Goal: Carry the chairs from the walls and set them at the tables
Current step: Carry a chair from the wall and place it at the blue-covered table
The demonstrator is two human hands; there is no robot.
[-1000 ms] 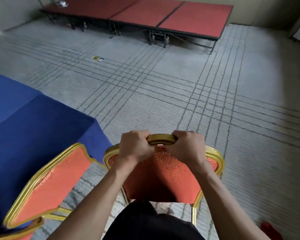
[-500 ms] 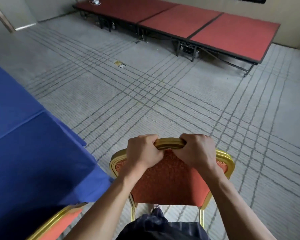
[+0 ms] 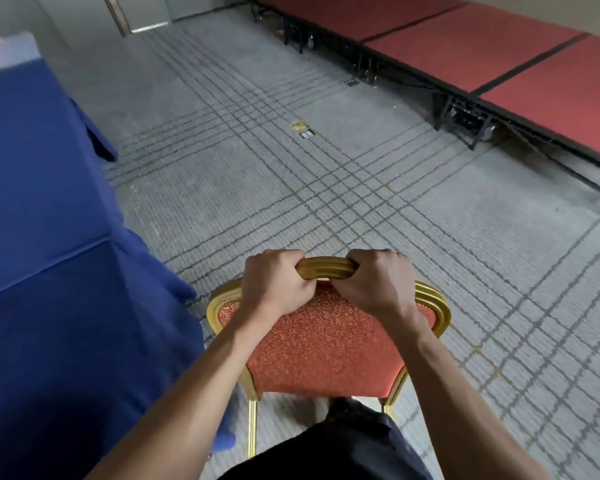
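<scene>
OK, one chair (image 3: 326,344) in hand: gold frame, orange patterned back pad, seen from behind and above. It's straight in front of me, its left edge just beside the blue cloth hanging off the counter (image 3: 49,237). Two rear legs show below the pad; can't tell if the feet are on the carpet (image 3: 361,188) or off it.

Both hands are on the top rail. Left hand (image 3: 274,282) and right hand (image 3: 378,282) sit close together either side of the rail's centre, with a short stretch of gold rail showing between them. Fingers (image 3: 284,261) of each hand are curled fully over the rail, knuckles up, gripping it tight.

One counter, on my left, draped to the floor in blue. A sliver of something gold and orange shows at its far end, too small to identify.

The carpet is grey with dark grid lines. One small floor box (image 3: 303,130) is set into it ahead. Beyond that is one low stage (image 3: 499,60) with three red panels on black legs.
</scene>
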